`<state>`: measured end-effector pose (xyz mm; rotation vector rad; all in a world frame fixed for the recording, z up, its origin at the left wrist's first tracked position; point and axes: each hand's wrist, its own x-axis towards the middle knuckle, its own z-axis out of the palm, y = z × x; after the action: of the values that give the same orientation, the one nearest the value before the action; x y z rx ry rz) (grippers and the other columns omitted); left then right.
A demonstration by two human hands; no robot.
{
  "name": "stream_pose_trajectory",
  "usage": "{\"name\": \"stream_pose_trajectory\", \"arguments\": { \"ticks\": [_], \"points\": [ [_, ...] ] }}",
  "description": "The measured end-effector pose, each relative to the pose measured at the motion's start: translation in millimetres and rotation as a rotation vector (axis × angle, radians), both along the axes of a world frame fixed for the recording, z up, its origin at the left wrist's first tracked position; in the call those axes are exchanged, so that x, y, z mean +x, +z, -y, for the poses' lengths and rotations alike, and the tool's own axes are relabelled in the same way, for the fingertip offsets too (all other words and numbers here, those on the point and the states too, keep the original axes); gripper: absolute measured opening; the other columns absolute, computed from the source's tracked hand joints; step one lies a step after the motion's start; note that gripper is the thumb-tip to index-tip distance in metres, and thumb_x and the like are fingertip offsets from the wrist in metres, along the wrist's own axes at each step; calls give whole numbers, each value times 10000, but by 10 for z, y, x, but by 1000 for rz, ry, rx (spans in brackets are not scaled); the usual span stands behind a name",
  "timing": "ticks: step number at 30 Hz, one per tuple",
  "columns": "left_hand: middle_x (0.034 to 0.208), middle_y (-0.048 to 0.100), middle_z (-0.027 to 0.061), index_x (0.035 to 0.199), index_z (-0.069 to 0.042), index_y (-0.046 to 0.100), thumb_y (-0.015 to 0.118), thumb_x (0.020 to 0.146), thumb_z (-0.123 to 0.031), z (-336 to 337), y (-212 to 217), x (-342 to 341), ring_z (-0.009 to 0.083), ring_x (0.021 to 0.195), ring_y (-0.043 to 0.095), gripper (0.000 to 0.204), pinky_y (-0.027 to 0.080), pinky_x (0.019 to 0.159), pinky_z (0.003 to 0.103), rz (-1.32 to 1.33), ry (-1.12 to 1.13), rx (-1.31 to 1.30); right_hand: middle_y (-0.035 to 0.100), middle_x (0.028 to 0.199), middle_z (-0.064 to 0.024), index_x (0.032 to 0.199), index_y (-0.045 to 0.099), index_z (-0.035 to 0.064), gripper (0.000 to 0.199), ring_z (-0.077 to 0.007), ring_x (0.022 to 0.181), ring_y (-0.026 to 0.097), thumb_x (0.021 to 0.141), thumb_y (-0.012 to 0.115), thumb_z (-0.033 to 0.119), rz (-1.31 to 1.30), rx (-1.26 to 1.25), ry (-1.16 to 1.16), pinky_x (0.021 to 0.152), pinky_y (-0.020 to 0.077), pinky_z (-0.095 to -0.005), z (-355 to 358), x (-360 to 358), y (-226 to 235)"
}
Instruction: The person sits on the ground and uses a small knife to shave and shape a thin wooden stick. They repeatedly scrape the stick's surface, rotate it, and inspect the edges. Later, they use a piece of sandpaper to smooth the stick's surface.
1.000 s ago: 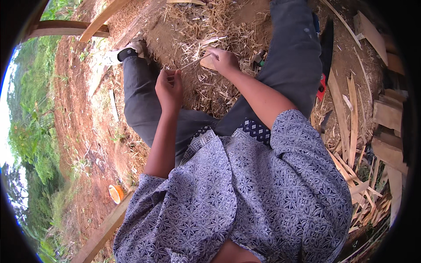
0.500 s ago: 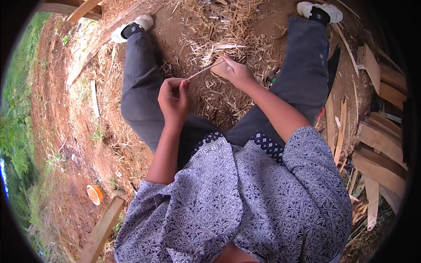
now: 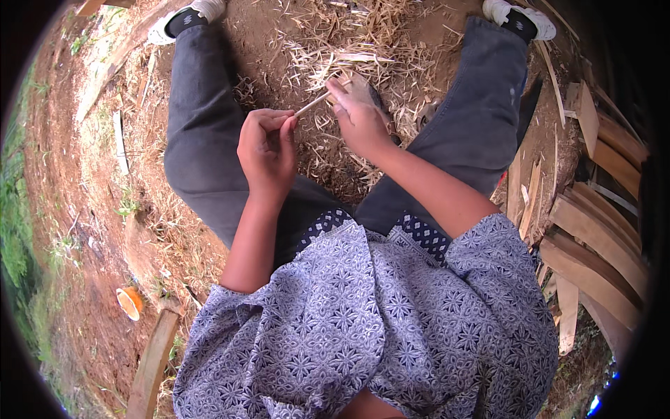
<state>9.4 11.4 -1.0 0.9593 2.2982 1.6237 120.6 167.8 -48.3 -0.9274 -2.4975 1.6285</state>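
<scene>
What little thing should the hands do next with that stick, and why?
Perhaps give the thin stick a small turn with the left hand: it pinches one end, so it could guide the turn, while the right hand meets the stick farther along and might steady it.

The count stands at one left hand, one right hand, one thin stick, two white shoes, two black socks, two grey trouser legs, one patterned shirt and one orange container. Stacked boards number at least four; shavings exceed counting.
</scene>
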Motion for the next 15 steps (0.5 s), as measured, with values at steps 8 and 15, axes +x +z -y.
{"name": "stream_pose_trajectory", "arguments": {
  "ticks": [8, 15],
  "points": [
    [950, 662, 137, 892, 43, 572, 640, 943, 79, -88, -28, -34, 153, 845, 682, 93, 562, 764, 251, 147, 64, 159, 495, 1537, -157, 1483, 499, 43, 472, -265, 1429, 470, 1015, 467, 1, -192, -90, 36, 1179, 361, -350, 52, -24, -30],
    [1044, 641, 143, 992, 36, 547, 571, 998, 61, 45, 62, -7, 167, 937, 670, 35, 568, 861, 284, 123, -2, 44, 547, 1482, -183, 1462, 517, 21, 438, -268, 1401, 504, 1030, 449, 26, -165, -42, -11, 1164, 380, -342, -53, -14, -173]
  ]
}}
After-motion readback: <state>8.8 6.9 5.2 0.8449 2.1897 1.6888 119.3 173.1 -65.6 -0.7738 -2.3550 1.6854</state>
